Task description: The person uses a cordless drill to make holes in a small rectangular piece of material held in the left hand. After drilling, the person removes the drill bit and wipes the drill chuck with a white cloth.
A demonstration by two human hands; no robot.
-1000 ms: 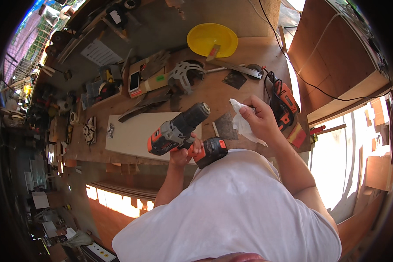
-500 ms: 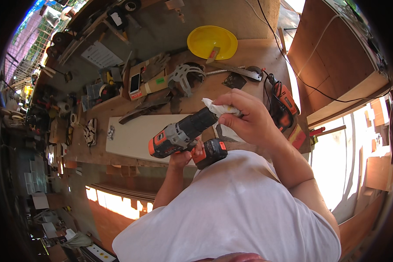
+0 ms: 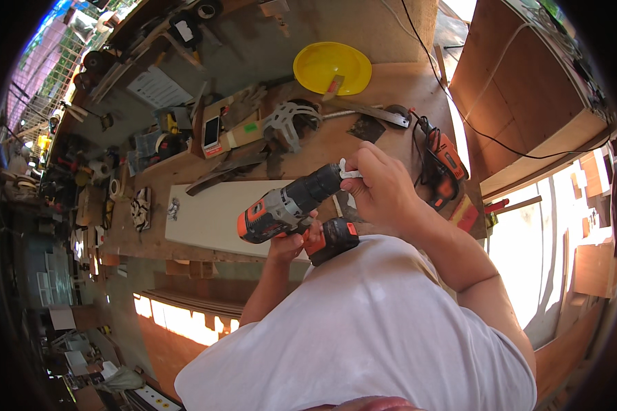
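Up over the white board (image 3: 212, 216): cordless drill (image 3: 288, 209) gripped by left hand (image 3: 291, 243), long axis toward right hand (image 3: 384, 188), pinching small white piece (image 3: 346, 171) at chuck end.

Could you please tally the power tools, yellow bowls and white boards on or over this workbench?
Power tools: 2, the drill in both hands and an orange corded tool
Yellow bowls: 1
White boards: 1
Total: 4
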